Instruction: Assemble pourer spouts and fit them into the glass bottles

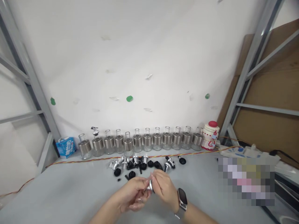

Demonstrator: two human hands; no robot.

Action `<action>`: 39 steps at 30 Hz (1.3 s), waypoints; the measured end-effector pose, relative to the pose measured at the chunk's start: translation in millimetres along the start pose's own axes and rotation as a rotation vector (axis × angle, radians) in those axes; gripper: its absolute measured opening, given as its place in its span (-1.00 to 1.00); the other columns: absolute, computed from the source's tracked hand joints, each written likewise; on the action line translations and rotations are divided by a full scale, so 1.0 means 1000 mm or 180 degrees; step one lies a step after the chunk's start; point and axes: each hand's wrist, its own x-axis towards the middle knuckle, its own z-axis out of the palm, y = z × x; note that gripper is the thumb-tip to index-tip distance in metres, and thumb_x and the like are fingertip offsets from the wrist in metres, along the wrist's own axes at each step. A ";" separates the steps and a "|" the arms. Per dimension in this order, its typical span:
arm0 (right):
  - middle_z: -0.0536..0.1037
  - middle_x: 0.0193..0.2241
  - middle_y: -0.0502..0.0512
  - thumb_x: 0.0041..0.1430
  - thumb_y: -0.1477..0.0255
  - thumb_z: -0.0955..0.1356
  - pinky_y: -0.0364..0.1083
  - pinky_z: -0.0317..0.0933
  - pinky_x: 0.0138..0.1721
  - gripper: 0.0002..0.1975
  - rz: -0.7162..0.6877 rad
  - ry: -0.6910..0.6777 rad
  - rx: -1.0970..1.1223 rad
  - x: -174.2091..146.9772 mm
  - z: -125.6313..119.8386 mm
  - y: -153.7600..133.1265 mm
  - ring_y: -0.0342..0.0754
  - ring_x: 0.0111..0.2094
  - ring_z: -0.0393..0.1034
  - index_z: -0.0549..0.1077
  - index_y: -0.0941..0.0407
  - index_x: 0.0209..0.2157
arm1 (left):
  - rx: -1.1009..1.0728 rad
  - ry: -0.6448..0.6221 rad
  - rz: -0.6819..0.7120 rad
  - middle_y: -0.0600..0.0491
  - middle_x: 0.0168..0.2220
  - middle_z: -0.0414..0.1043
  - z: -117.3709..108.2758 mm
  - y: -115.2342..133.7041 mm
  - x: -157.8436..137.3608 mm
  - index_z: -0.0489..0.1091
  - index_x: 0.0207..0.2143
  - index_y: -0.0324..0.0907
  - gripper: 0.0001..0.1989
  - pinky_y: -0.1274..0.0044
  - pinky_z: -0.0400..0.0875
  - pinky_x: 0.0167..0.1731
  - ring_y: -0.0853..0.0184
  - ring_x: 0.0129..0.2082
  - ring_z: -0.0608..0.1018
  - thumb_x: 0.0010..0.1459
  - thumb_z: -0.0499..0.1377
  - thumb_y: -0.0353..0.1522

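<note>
Above the front of the table my left hand (135,193) and my right hand (165,189) meet, both with closed fingers. Between them they grip a silver-and-black bottle pourer (150,186), partly covered by the fingers. Just beyond the hands lies a loose cluster of silver pourer tops (135,160), black round caps (132,174) and small black tubes. A few pourer parts (167,165) sit to the right of the cluster, and a black disc (182,161) lies apart from them.
Several glass bottles with metal sleeves (137,140) stand in a row along the wall; one carries a pourer (95,131). A blue box (66,147) is at the left end, a cream jar with a red lid (210,136) at the right. A twisted wire (98,159) crosses before them.
</note>
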 end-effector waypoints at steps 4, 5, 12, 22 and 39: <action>0.11 -0.75 -0.08 0.18 0.13 0.02 -0.13 -0.07 -0.59 -0.51 0.1311 0.0277 0.0954 0.008 0.001 -0.003 -0.16 -0.67 0.00 0.13 0.08 -0.70 | -0.0056 0.0293 0.0585 0.25 -0.87 0.10 0.012 0.002 0.000 0.19 -0.57 -0.17 -0.58 0.70 -0.14 -0.95 0.55 -0.94 0.05 0.02 -0.03 0.00; 0.06 -0.78 -0.10 0.17 0.11 0.00 -0.13 -0.10 -0.61 -0.48 0.1487 0.0272 0.1102 0.009 0.001 -0.002 -0.17 -0.70 -0.04 0.10 0.08 -0.73 | -0.0095 0.0302 0.0596 0.25 -0.87 0.09 0.012 0.002 0.001 0.18 -0.57 -0.17 -0.57 0.70 -0.15 -0.94 0.56 -0.94 0.04 0.03 -0.05 0.01; 0.15 -0.73 -0.09 0.18 0.13 0.05 -0.17 -0.03 -0.57 -0.52 0.1265 0.0266 0.1372 0.011 -0.005 0.001 -0.21 -0.65 0.04 0.15 0.12 -0.68 | 0.0577 0.0626 0.0900 0.27 -0.85 0.01 0.007 0.003 0.003 0.10 -0.56 -0.15 -0.58 0.68 -0.09 -0.88 0.53 -0.90 0.01 0.14 -0.24 -0.06; 0.00 -0.69 -0.17 0.10 0.05 0.11 -0.23 -0.17 -0.68 -0.58 0.1633 -0.0023 0.1902 0.009 -0.007 -0.005 -0.27 -0.69 -0.11 0.11 0.11 -0.59 | 0.5776 0.1470 0.2728 0.04 -0.49 0.38 -0.001 0.003 -0.008 0.26 -0.33 -0.19 -0.78 0.54 0.23 -0.56 0.30 -0.52 0.43 0.19 -0.11 -0.30; 0.13 -0.82 -0.17 -0.08 -0.12 0.12 -0.25 -0.10 -0.79 -0.44 0.2282 -0.0724 0.3003 0.016 0.004 -0.001 -0.26 -0.82 0.02 0.22 0.13 -0.63 | 0.1876 0.1524 0.2243 0.01 -0.17 0.37 0.003 0.000 0.006 0.39 -0.16 -0.09 -0.60 0.49 0.25 -0.14 0.24 -0.12 0.39 -0.15 0.26 -0.38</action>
